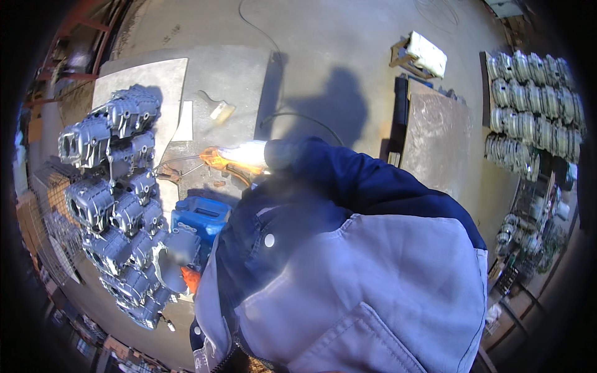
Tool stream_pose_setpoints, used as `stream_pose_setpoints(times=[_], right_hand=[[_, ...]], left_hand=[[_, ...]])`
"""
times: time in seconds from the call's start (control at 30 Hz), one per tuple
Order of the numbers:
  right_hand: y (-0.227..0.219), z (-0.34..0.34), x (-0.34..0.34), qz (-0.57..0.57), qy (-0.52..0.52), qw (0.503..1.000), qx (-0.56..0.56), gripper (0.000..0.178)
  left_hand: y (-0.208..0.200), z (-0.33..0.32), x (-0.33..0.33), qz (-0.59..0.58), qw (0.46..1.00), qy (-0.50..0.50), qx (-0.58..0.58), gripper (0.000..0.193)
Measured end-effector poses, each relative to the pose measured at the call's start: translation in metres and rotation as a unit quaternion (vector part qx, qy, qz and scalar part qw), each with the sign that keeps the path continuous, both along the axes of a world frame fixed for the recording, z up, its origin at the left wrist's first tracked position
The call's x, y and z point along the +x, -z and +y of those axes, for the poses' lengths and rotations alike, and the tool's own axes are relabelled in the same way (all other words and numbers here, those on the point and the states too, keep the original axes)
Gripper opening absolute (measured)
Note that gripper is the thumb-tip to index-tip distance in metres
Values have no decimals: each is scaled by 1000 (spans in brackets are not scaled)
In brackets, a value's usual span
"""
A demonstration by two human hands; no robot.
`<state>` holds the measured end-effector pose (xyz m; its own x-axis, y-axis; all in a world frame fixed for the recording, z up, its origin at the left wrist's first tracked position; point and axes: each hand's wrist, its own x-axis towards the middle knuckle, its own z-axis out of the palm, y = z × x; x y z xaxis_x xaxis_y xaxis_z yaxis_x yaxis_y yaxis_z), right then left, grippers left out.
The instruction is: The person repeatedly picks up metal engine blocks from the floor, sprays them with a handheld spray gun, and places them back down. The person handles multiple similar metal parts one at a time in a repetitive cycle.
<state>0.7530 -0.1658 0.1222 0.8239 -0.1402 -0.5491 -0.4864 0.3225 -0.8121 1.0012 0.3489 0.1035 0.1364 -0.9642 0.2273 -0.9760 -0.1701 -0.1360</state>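
While the pale-grey and navy woven work jacket (373, 267) is filling the near middle: its thick cloth is creasing softly; tucking the hem away from sharp castings would likely help.
Left stack: blue-grey, ribbed metal housings (121, 214) with round openings are standing close together; lifting by solid flanges seems safer than by thin ribs.
Far-right rows: shiny silver, ridged metal castings (535, 99) are lying side by side.
Board: a flat, scuffed, brownish-grey sheet (438, 140) is lying right of the arm.
Canister: a boxy, moulded blue plastic container (202, 214) is standing right of the housings; elbows probably need room around it.
Right hand: the orange-and-white gloved right hand (235, 159) is hanging beyond the canister, strongly lit; I cannot tell whether its fingers are spread or pinching.
Left hand: an orange patch, apparently the gloved left hand (190, 279), is showing beside the nearer housings; its grip is hidden.
Thin line: a slim dark cable or rod (186, 160) is running left from the right hand; steady, slack handling would suit it.
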Motion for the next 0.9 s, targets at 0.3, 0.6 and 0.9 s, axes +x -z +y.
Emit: stream_pose_setpoints(times=[0.3,0.6,0.9], right_hand=[[-12,-9,-25,4,-168,982,90,44],[19,23,19,-391,-207,894,71,44],[4,18,43,-41,-140,967,210,48]], left_hand=[[11,-29,-29,-19,873,-465,149,37],[-6,-68,-92,-153,759,-606,181,48],[-83,-119,-95,147,737,-611,250,53]])
